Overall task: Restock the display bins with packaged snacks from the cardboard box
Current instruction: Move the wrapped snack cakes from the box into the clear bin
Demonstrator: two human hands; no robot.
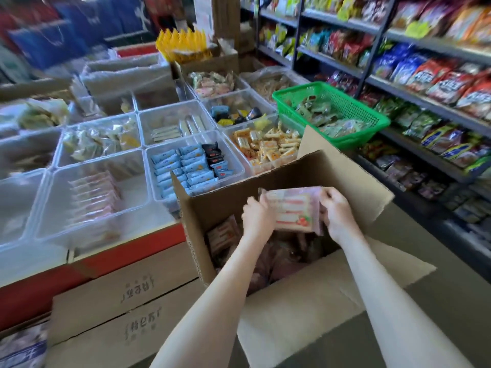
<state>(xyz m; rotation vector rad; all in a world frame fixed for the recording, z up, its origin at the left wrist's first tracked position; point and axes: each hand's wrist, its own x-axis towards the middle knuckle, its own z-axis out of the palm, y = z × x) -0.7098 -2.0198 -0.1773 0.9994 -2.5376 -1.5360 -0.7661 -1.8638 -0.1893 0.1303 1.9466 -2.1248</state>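
- A stack of flat pink-and-white snack packets [292,211] is being held up over the open brown cardboard box [305,171], gripped at both ends.
- The left grip [259,216], a bare hand, is curled round the stack's left end. The right grip [337,213] is closed on the right end, with fingers wrapped over the top edge.
- More packets of the same kind [223,237] can be made out down in the box against its left wall. The rest in there is too dim and blurry to call.
- The box is parked right beside the red-edged bench [132,251], its back flap up against the bins.
- In the big clear plastic bin [132,189] to the left, a row of matching pink packets [93,197] is stood on edge, with bare bottom showing next to them.
- Light-blue packets [191,166] and orange-and-white ones [265,147] are kept in the neighbouring bins.
- A green plastic mesh basket [292,102] of green packets is set behind the flap, near the metal shelves [425,102] of bagged snacks on the right.
- Closed brown cartons with printed characters [119,301] are seen at lower left, just beside the open box.
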